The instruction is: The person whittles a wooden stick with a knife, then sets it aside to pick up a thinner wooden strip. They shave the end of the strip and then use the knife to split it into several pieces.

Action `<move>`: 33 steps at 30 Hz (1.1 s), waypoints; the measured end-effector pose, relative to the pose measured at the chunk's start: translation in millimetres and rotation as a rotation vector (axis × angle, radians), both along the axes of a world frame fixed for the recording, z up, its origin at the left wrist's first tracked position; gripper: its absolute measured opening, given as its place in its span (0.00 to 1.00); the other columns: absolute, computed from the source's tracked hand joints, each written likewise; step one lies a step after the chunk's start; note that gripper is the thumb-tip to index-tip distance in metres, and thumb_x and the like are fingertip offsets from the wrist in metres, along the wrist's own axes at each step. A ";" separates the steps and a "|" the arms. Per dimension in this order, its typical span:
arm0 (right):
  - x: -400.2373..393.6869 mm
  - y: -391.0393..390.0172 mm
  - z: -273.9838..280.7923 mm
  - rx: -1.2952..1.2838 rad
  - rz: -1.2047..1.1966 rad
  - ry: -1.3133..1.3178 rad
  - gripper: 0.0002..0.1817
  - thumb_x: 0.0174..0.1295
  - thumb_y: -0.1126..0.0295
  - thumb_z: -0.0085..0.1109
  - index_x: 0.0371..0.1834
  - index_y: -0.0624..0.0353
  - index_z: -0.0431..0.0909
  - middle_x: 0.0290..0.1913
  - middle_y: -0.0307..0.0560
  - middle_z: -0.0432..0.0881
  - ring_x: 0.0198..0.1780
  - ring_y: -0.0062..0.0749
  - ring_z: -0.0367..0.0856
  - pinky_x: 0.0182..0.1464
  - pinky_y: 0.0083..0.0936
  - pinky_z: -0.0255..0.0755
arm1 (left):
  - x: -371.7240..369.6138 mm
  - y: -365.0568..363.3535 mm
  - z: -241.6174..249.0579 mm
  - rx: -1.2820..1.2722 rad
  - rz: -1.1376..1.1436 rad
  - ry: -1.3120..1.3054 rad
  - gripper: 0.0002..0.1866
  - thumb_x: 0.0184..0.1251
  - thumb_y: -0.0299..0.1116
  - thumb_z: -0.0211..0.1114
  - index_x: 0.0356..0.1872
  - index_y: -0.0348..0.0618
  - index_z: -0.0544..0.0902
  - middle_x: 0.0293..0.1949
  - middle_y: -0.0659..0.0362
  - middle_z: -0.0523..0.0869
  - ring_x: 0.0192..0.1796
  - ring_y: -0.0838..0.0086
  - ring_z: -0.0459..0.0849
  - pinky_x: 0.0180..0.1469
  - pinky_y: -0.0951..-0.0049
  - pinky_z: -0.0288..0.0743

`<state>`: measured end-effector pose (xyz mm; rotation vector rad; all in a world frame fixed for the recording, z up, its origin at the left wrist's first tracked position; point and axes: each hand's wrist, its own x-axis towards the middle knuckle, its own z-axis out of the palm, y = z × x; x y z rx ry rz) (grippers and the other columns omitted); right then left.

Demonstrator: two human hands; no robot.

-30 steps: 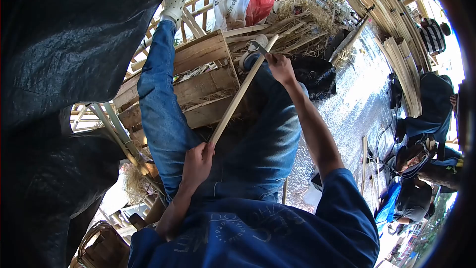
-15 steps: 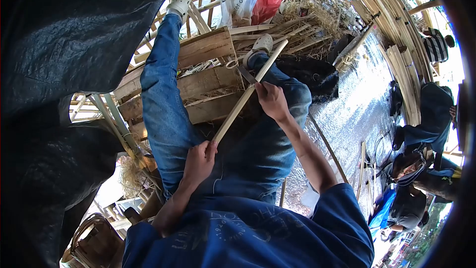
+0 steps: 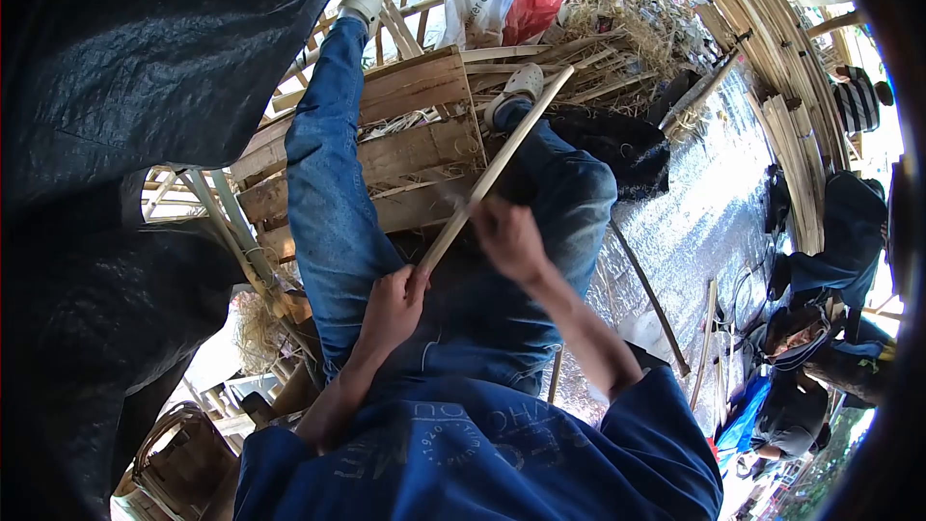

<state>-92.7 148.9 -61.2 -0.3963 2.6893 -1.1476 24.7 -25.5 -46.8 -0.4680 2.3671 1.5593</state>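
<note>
My left hand [image 3: 394, 307] is closed around the lower end of a long pale bamboo strip [image 3: 518, 138], close to my lap. The strip slants up and right between my legs, its far end near my right shoe [image 3: 524, 84]. Beside the strip's middle is my right hand [image 3: 511, 239], fingers curled and smeared by motion. It grips a knife [image 3: 451, 198], whose blade is only a faint blur across the strip; the handle is hidden in the fist.
A wooden slatted box [image 3: 420, 150] stands between my legs. Past it lie split strips [image 3: 588, 87] and a heap of shavings [image 3: 637, 24]. Long slats [image 3: 772, 48] are stacked at upper right. Black sheeting [image 3: 125, 87] hangs at left. People [image 3: 796, 415] are at far right.
My right hand has moved down and left along the strip, towards my left hand, taking the knife with it. A pale curl by the blade no longer shows. My left hand keeps its hold.
</note>
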 end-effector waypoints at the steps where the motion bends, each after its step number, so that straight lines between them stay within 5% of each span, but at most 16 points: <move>1: -23.4 11.6 -0.7 0.000 -0.045 0.042 0.13 0.65 0.65 0.56 0.27 0.63 0.78 0.24 0.64 0.79 0.29 0.60 0.80 0.29 0.44 0.74 | -1.6 0.9 2.4 0.046 -0.010 -0.041 0.18 0.74 0.38 0.53 0.28 0.33 0.77 0.18 0.46 0.78 0.21 0.57 0.81 0.26 0.63 0.69; 9: -200.4 121.3 -39.4 0.323 -0.294 0.307 0.22 0.66 0.52 0.51 0.30 0.63 0.79 0.26 0.63 0.79 0.33 0.61 0.79 0.35 0.45 0.72 | 8.3 -1.6 15.4 0.015 -0.091 -0.092 0.19 0.74 0.41 0.52 0.31 0.33 0.78 0.16 0.52 0.78 0.21 0.67 0.82 0.27 0.67 0.72; 12: -219.3 129.3 -36.3 0.270 -0.282 0.308 0.22 0.66 0.53 0.52 0.30 0.63 0.79 0.27 0.64 0.79 0.35 0.60 0.80 0.36 0.45 0.72 | 9.2 -2.2 7.1 0.020 -0.076 -0.047 0.20 0.73 0.42 0.53 0.30 0.33 0.78 0.18 0.49 0.79 0.23 0.62 0.83 0.28 0.66 0.72; 16: -222.5 122.3 -37.6 0.235 -0.296 0.272 0.22 0.66 0.53 0.52 0.31 0.63 0.79 0.27 0.64 0.79 0.36 0.60 0.80 0.37 0.44 0.72 | 7.7 -2.6 6.1 -0.014 -0.065 -0.044 0.21 0.72 0.43 0.54 0.29 0.33 0.78 0.21 0.46 0.80 0.26 0.56 0.84 0.29 0.63 0.72; 19: -215.7 118.8 -42.9 0.246 -0.242 0.137 0.21 0.65 0.53 0.50 0.38 0.61 0.82 0.36 0.65 0.81 0.45 0.61 0.79 0.47 0.46 0.73 | 7.5 -4.7 2.0 -0.025 -0.081 -0.043 0.21 0.72 0.43 0.54 0.29 0.33 0.78 0.21 0.46 0.80 0.26 0.56 0.84 0.30 0.62 0.72; 23: -205.4 108.9 -55.5 0.177 -0.190 0.136 0.18 0.65 0.56 0.51 0.36 0.61 0.81 0.35 0.64 0.81 0.42 0.60 0.80 0.44 0.46 0.74 | 6.3 -4.8 0.1 -0.026 -0.083 -0.027 0.21 0.73 0.44 0.53 0.28 0.33 0.78 0.21 0.46 0.80 0.27 0.56 0.84 0.31 0.62 0.72; 26: -189.4 94.4 -62.5 0.155 -0.096 0.223 0.17 0.68 0.58 0.50 0.32 0.62 0.79 0.26 0.60 0.78 0.30 0.55 0.79 0.33 0.40 0.69 | 3.7 -4.9 -0.1 -0.027 -0.080 -0.046 0.21 0.72 0.44 0.54 0.28 0.33 0.78 0.21 0.46 0.80 0.26 0.56 0.83 0.30 0.63 0.72; 33: -146.9 61.8 -47.9 0.171 0.020 0.122 0.17 0.68 0.59 0.51 0.32 0.62 0.80 0.26 0.62 0.78 0.33 0.59 0.79 0.32 0.43 0.71 | 3.1 -5.5 -0.5 -0.005 -0.055 -0.053 0.20 0.72 0.41 0.54 0.28 0.33 0.78 0.18 0.49 0.79 0.23 0.61 0.82 0.28 0.65 0.70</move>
